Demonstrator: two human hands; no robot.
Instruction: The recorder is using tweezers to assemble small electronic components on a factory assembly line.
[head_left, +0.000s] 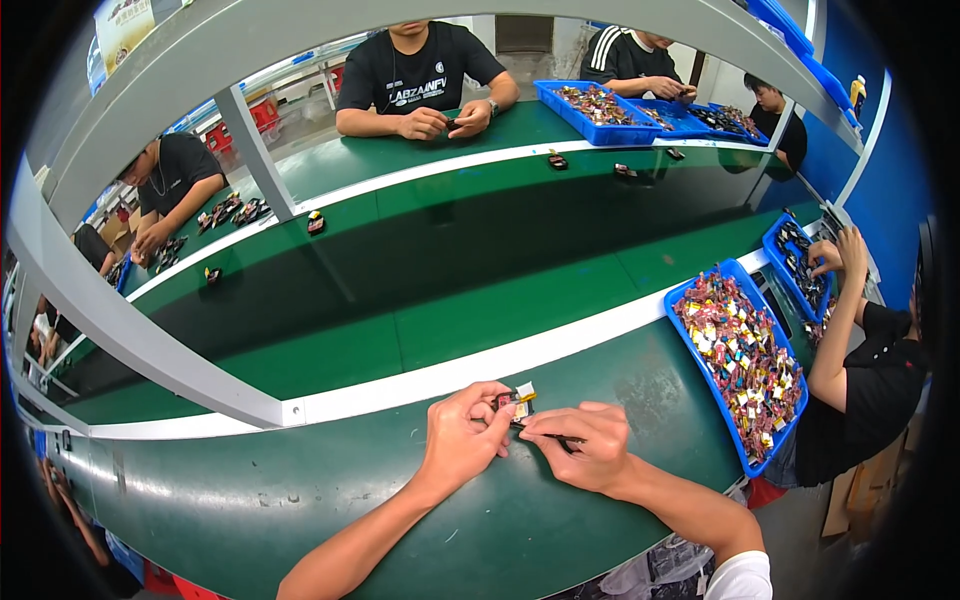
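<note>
Over the green bench in front of me, my left hand [463,437] is closed, pinching a small electronic assembly [524,393] between thumb and fingers. The assembly has dark parts with a white and yellow piece standing up at its far end. My right hand [588,447] is closed round a thin dark pointed tool [571,440], perhaps tweezers. Its fingertips meet the near right side of the assembly, close to my left thumb. Fingers hide most of the assembly and the tool's tip.
A blue tray [712,388] of small red-wired parts [740,345] stands to my right. Beyond the white rail [480,368] runs a green conveyor belt [420,335] carrying scattered small devices [317,223]. Grey frame posts [255,150] rise at the left. Several co-workers sit around the line.
</note>
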